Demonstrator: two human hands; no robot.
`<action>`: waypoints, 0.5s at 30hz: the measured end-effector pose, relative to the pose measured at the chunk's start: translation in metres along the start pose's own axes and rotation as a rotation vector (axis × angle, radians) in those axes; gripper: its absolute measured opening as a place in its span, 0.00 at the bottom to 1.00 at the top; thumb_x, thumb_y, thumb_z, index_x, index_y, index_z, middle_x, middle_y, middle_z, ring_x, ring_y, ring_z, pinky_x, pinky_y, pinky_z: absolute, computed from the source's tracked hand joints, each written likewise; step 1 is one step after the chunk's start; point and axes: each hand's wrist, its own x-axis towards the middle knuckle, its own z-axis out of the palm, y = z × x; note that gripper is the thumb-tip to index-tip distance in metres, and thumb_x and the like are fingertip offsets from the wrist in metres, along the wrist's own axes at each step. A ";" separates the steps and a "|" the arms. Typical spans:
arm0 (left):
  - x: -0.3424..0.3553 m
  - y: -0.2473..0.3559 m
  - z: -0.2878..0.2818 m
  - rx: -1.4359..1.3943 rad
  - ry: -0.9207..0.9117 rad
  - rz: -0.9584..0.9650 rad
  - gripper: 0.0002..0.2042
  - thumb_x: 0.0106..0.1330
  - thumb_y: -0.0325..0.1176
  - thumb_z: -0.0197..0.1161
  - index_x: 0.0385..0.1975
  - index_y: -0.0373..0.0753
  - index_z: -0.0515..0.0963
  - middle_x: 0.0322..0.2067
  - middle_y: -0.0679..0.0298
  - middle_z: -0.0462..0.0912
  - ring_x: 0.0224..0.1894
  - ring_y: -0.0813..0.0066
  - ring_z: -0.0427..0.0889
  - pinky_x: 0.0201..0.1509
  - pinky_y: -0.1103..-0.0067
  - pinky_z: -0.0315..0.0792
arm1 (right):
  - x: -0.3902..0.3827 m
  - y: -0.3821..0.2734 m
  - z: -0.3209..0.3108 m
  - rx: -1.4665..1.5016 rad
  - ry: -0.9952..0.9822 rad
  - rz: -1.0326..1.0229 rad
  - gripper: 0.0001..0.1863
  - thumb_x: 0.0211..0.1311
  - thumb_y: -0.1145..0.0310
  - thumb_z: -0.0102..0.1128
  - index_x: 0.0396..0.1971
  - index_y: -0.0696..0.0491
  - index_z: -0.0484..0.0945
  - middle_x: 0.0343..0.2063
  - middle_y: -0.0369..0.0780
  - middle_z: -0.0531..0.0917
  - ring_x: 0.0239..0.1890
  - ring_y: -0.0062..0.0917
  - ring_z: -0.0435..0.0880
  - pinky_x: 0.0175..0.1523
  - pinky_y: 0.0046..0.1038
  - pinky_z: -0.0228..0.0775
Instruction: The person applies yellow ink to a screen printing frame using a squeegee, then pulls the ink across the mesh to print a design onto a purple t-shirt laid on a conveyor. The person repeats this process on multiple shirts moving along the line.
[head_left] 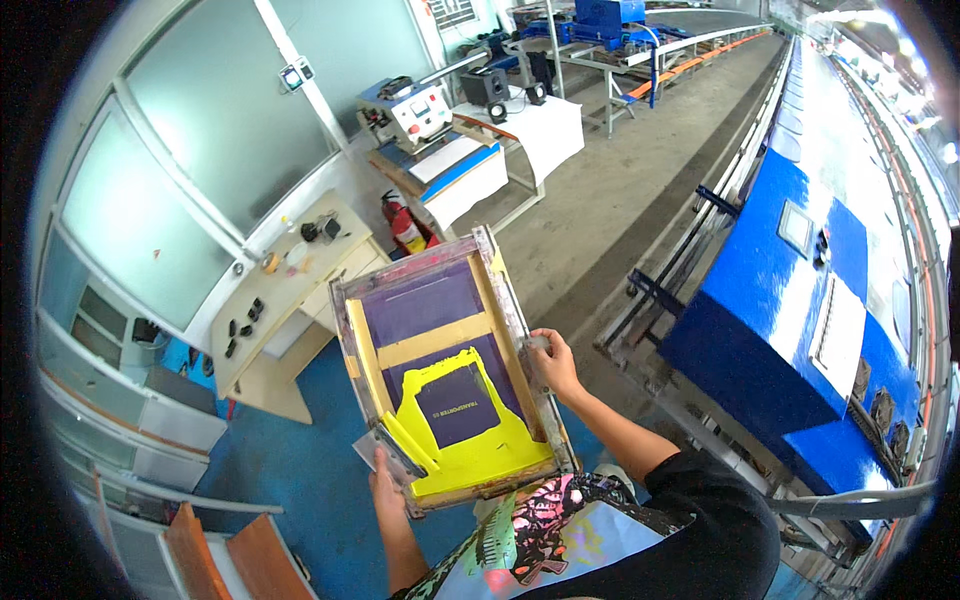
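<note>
I carry a screen printing frame (427, 305) tilted in front of me, with dark purple mesh, tan tape strips and a thick bright yellow ink layer (480, 450) around a dark rectangle in its lower half. My right hand (553, 362) grips the frame's right side at a metal fitting. My left hand (385, 485) holds the lower left edge by a metal plate (372, 452), its fingers partly hidden. My patterned apron (540, 540) lies just below the frame.
Blue machinery (740, 320) with long rails runs along the right. Ahead are a press machine (410, 117), a white-covered table (555, 130) and a red extinguisher (400, 215). A beige desk (250, 370) with small items stands left before frosted glass partitions (220, 110).
</note>
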 end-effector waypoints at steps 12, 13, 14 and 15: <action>0.114 0.052 0.236 0.227 -0.294 -0.075 0.26 0.61 0.50 0.78 0.47 0.34 0.81 0.37 0.64 0.85 0.35 0.73 0.84 0.38 0.74 0.79 | 0.034 -0.009 -0.110 0.117 0.517 -0.012 0.11 0.71 0.73 0.60 0.51 0.48 0.78 0.20 0.25 0.69 0.17 0.10 0.61 0.21 0.19 0.52; 0.130 0.049 0.242 0.254 -0.336 -0.090 0.26 0.61 0.50 0.77 0.47 0.34 0.81 0.38 0.63 0.85 0.36 0.72 0.85 0.39 0.73 0.79 | 0.034 -0.014 -0.113 0.139 0.527 0.004 0.11 0.72 0.72 0.60 0.51 0.48 0.78 0.20 0.25 0.69 0.17 0.09 0.61 0.21 0.19 0.52; 0.155 0.054 0.243 0.305 -0.380 -0.101 0.26 0.61 0.51 0.77 0.47 0.35 0.81 0.38 0.63 0.85 0.36 0.72 0.85 0.39 0.73 0.79 | 0.032 -0.024 -0.104 0.180 0.546 0.030 0.11 0.72 0.72 0.60 0.51 0.48 0.78 0.20 0.25 0.68 0.17 0.09 0.60 0.21 0.19 0.51; 0.180 0.061 0.245 0.357 -0.423 -0.111 0.26 0.61 0.51 0.77 0.47 0.35 0.81 0.38 0.63 0.85 0.36 0.72 0.85 0.40 0.73 0.79 | 0.034 -0.032 -0.096 0.222 0.565 0.055 0.11 0.72 0.72 0.60 0.51 0.48 0.78 0.20 0.24 0.68 0.17 0.09 0.60 0.21 0.19 0.51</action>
